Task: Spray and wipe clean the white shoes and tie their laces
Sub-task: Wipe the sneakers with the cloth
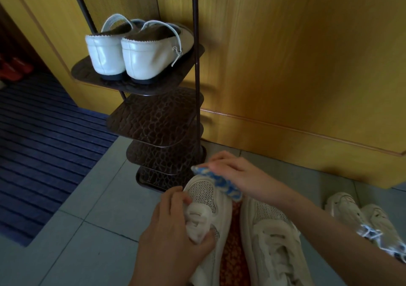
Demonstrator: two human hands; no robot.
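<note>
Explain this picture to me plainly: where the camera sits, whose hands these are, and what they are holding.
The one picture comes from a camera worn on a person's head, looking down at their own bare hands. The left hand grips the laced middle of a white mesh sneaker. The right hand presses a blue-and-white patterned cloth against that shoe's toe. Its partner sneaker lies alongside; another white pair sits further right on the grey tiled floor. A brown tiered shoe rack behind carries glossy white strapped shoes on top.
</note>
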